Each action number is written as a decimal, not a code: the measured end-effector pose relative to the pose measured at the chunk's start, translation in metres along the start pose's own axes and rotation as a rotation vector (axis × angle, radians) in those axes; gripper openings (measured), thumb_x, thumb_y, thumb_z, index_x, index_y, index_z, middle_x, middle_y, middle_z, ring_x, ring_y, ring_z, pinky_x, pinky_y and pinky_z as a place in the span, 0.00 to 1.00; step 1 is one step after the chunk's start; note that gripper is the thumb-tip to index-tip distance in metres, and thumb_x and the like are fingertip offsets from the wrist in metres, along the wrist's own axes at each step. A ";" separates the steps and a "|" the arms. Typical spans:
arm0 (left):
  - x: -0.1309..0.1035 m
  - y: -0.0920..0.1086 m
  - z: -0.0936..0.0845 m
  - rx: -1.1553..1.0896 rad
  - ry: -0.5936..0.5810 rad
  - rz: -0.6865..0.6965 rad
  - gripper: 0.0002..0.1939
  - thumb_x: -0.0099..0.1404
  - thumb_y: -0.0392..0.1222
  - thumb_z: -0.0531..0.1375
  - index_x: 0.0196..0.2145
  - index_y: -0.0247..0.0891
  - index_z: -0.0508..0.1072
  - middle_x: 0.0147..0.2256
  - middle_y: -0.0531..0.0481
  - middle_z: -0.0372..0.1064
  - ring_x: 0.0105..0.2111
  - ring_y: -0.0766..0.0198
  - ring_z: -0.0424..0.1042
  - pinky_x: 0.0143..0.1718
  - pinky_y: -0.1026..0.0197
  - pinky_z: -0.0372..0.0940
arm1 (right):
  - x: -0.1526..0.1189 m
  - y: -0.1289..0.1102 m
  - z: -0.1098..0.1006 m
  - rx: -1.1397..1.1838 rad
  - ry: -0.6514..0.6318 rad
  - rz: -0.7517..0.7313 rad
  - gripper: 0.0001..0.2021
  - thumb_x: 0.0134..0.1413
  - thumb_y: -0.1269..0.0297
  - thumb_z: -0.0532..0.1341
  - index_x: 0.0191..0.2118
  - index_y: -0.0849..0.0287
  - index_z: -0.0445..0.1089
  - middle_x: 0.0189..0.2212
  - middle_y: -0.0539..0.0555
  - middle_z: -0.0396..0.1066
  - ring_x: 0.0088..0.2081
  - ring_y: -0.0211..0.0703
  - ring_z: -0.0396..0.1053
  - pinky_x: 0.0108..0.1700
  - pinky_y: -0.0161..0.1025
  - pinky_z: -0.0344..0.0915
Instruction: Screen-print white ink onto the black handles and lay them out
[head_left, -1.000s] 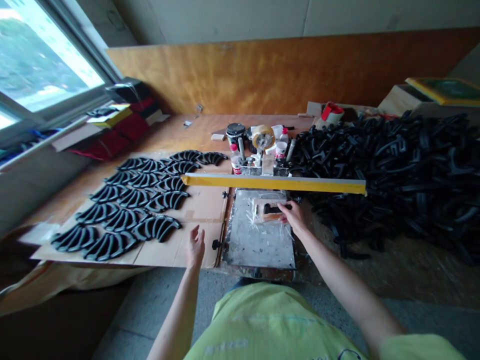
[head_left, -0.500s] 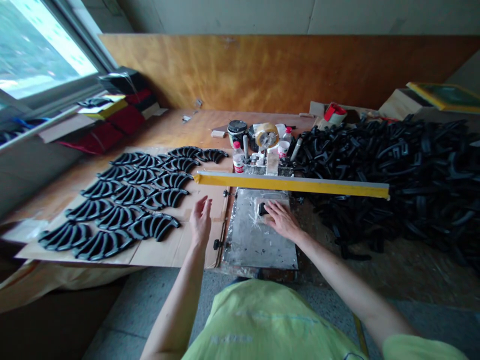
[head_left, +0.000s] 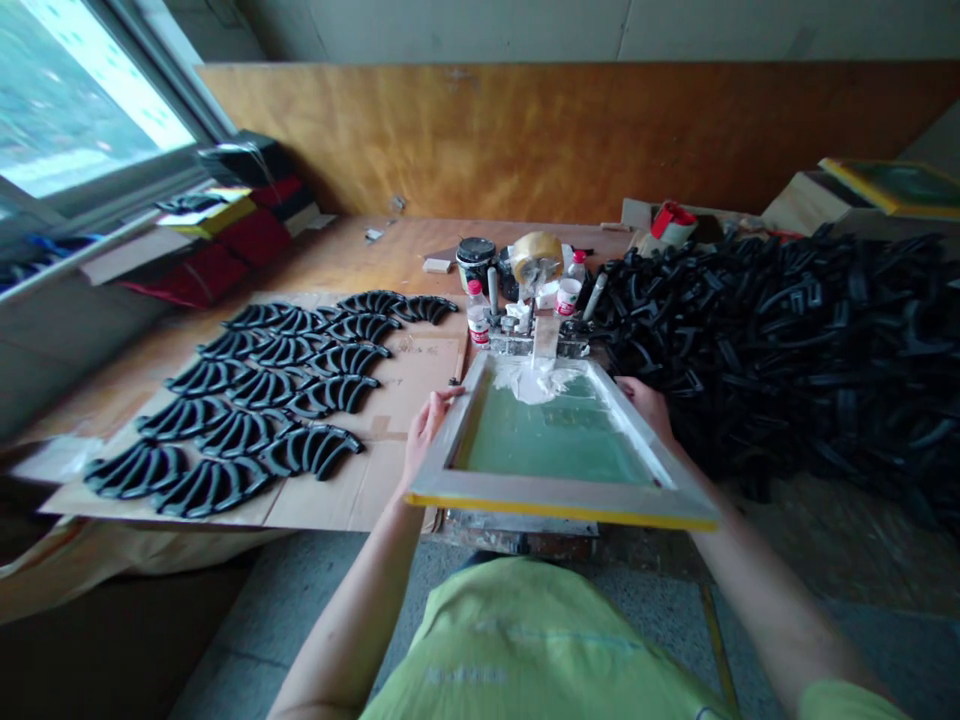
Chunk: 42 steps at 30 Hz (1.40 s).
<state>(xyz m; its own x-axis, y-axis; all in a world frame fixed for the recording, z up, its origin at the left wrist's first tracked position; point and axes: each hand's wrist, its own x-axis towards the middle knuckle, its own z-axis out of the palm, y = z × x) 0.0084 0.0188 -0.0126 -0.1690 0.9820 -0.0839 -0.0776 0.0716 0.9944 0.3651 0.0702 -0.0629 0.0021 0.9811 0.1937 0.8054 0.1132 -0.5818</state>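
A screen printing frame [head_left: 431,480] with green mesh [head_left: 547,440] lies low over the metal base plate [head_left: 517,522], its near edge taped yellow. My left hand [head_left: 427,428] is closed on the frame's left side, one finger stretched along it. At the right side my right hand [head_left: 646,408] holds the other rail, its fingers partly hidden. White ink [head_left: 534,382] is smeared at the far end of the mesh. Beyond it, a clamp [head_left: 545,338] bears a roll of tape [head_left: 537,258]. The small black part under the frame is hidden.
Left, curved black plastic pieces [head_left: 251,430] lie in overlapping rows on cardboard [head_left: 390,440]. A big heap of black pieces [head_left: 787,370] covers the right side. Red-capped bottles [head_left: 478,318] and a black tub [head_left: 475,262] stand behind the clamp. Another frame [head_left: 892,188] rests at back right.
The raised screen frame has swung down over the plate. My right hand has left the small black part for the frame's right side; my left hand has come to its left side.
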 end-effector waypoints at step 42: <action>0.000 -0.010 -0.013 0.094 -0.148 -0.213 0.33 0.60 0.65 0.57 0.52 0.37 0.72 0.25 0.55 0.66 0.21 0.70 0.62 0.22 0.68 0.55 | 0.097 -0.086 -0.004 -0.225 -0.030 -0.189 0.29 0.57 0.52 0.60 0.63 0.50 0.59 0.43 0.56 0.73 0.38 0.47 0.71 0.41 0.40 0.65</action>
<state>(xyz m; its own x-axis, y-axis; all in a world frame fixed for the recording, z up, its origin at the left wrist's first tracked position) -0.0031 0.0156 -0.0234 -0.0126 0.9576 -0.2879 -0.0034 0.2879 0.9577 0.2981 0.1551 0.0093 -0.1755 0.9505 0.2566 0.9010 0.2601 -0.3472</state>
